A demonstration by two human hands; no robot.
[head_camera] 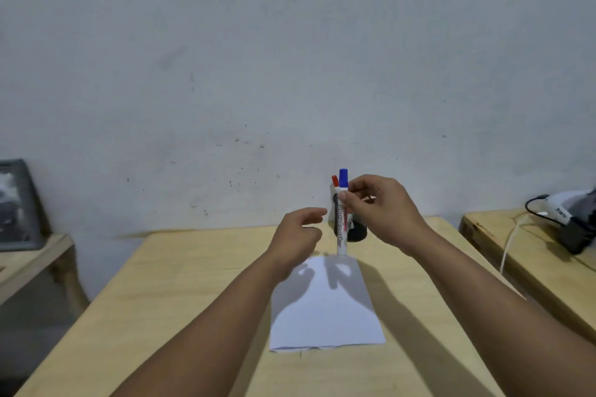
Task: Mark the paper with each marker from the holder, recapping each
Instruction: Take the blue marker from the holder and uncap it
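Observation:
A white board marker with a blue cap is held upright above the far edge of the white paper. My right hand pinches its upper barrel just below the cap. My left hand hovers to the left of the marker with its fingers loosely curled and apart, holding nothing. Behind the marker stands the black mesh holder, partly hidden by my right hand. A red-capped marker sticks up from the holder. The paper lies on the wooden table.
A grey wall rises right behind the table. A second wooden table at the right carries a black and white device with a cable. At the left, a lower wooden surface holds a dark framed object.

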